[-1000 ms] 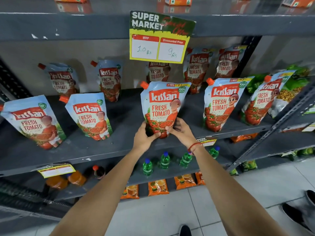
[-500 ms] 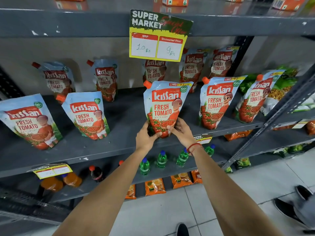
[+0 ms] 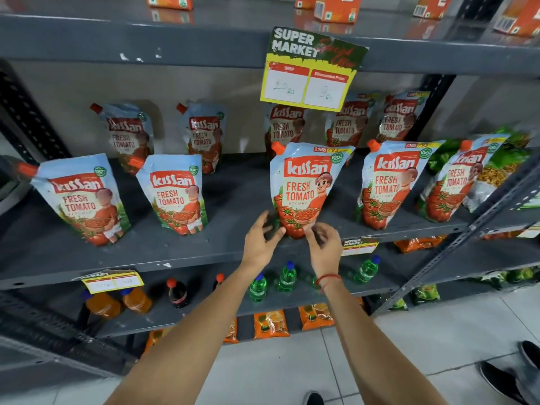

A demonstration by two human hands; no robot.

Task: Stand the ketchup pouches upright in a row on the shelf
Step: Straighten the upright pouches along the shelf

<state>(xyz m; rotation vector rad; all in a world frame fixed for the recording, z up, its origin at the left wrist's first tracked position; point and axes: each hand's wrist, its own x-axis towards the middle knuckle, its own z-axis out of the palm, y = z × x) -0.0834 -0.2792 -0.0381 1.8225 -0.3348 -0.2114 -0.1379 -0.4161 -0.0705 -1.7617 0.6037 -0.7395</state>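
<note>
A grey metal shelf (image 3: 233, 206) holds two rows of Kissan ketchup pouches. The centre front pouch (image 3: 304, 188) stands upright near the shelf's front edge. My left hand (image 3: 263, 239) is just left of its base, fingers spread and blurred, a small gap from it. My right hand (image 3: 324, 244) hovers at the base's lower right, fingertips at its bottom edge, holding nothing. Other front pouches stand at far left (image 3: 81, 200), left (image 3: 175, 197), right (image 3: 388, 182) and far right (image 3: 455, 182). Several more line the back wall, one (image 3: 204, 133) behind the left gap.
A yellow price sign (image 3: 312, 68) hangs from the shelf above. Green snack bags (image 3: 502, 168) crowd the shelf's right end by a slanted upright (image 3: 467, 238). Below are green bottles (image 3: 287, 276), orange drinks (image 3: 102, 305) and orange packets (image 3: 270, 324). Someone's shoes (image 3: 508, 378) stand at right.
Both hands gripped the centre pouch's base before; now they have let go and drawn slightly back and down. The pouch stands by itself. The view has tilted and moved closer.
</note>
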